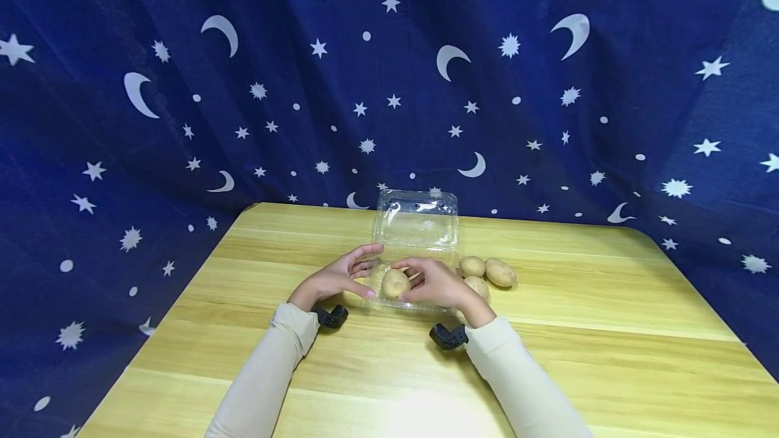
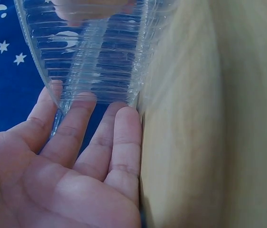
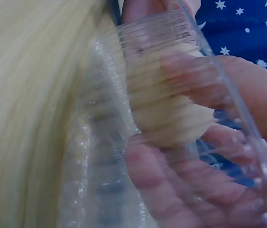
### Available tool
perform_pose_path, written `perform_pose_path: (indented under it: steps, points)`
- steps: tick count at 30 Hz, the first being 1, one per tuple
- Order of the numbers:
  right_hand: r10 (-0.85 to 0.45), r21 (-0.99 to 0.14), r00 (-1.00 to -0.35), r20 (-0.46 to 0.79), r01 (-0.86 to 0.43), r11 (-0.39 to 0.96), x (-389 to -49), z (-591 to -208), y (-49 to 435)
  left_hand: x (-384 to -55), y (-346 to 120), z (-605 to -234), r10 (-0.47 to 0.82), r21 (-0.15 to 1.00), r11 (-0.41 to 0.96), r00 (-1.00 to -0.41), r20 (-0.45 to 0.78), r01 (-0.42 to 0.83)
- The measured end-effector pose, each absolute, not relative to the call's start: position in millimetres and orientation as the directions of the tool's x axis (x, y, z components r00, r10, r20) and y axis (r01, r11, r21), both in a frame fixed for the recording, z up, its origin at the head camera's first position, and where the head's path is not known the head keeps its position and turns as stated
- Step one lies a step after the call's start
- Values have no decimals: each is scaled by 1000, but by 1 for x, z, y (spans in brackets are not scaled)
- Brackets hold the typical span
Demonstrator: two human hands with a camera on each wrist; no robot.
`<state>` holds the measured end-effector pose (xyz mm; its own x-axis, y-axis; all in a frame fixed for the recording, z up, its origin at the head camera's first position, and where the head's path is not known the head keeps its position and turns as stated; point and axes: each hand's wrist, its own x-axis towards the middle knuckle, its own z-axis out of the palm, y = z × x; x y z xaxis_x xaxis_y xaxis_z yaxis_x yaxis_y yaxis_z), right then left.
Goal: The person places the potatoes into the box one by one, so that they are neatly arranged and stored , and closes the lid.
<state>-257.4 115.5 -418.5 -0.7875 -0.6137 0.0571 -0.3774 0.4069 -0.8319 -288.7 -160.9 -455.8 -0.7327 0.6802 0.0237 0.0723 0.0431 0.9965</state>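
Observation:
A clear plastic clamshell box [image 1: 416, 227] lies on the table with its lid raised toward the curtain. Inside its base, my right hand [image 1: 433, 281] grips a potato [image 1: 395, 284] between thumb and fingers. The right wrist view shows that potato [image 3: 166, 102] through the ribbed clear wall, low in the box. My left hand [image 1: 342, 277] is at the box's left side, fingers extended and thumb near the front corner. In the left wrist view, the fingertips of this hand [image 2: 71, 166] touch the ribbed side wall [image 2: 90, 61].
Several potatoes [image 1: 500, 272] sit on the wooden table [image 1: 584, 350] just right of the box, one partly hidden behind the right hand. A blue curtain [image 1: 389, 73] with white moons and stars hangs behind the table's far edge. A black wrist camera [image 1: 448, 336] sits at the right wrist.

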Motion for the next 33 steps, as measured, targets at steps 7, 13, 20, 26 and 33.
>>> perform_pose_path:
  steps: [7,13,20,26,33]
  points:
    - [-635,-833,-771,52,-384,398,-260,-420,111,-289,-162,-457,682,997,37,-731,25,69]
    - [-686,-823,-725,60,-425,378,-263,-420,108,-289,-162,-457,685,997,34,-728,30,73]
    - [-723,-803,-689,50,-458,382,-266,-421,106,-290,-162,-457,689,996,36,-724,31,77]
    - [-749,-803,-661,45,-471,367,-267,-423,105,-290,-162,-457,692,996,34,-721,35,81]
    - [-759,-810,-651,31,-461,362,-267,-423,105,-289,-162,-456,687,997,40,-726,26,73]
